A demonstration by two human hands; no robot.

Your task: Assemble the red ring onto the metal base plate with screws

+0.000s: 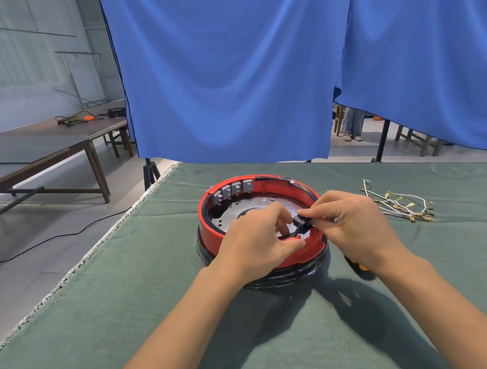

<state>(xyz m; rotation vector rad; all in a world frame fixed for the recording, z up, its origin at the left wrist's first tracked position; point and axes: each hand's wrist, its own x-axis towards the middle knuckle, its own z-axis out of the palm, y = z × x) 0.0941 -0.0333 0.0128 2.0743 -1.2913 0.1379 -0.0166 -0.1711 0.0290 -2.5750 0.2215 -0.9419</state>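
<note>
**Fingers pinching a small black part at the ring's near-right rim**

Fingers (306,214) of the right hand (351,226) curled narrow, pinching a small black part (300,223) just above the near-right edge of the red ring (211,233). Left hand (253,242) draped over the ring's near rim, fingers bent down inside it toward the same black piece, apparently steadying or guiding it; exact contact hidden behind the knuckles. Likely held this way so one hand positions while the other braces the ring against shifting.

Red ring seated around the metal base plate (229,216), the perforated disc showing inside the ring's left half. Whole assembly raised on a black wrapped stack (289,276) directly beneath the ring, probably to lift the work clear of the green-covered surface (126,288). Row of small grey clips (232,190) lined along the ring's far-left inner wall.

Off to the right of the ring, well apart: a loose bundle of white wires with brass terminals (402,204). Just right of the ring's near side, half hidden under the right wrist: a black and orange tool (359,266), plausibly a screwdriver kept within reach. No screws discernible; fastening judged not yet begun.
</note>
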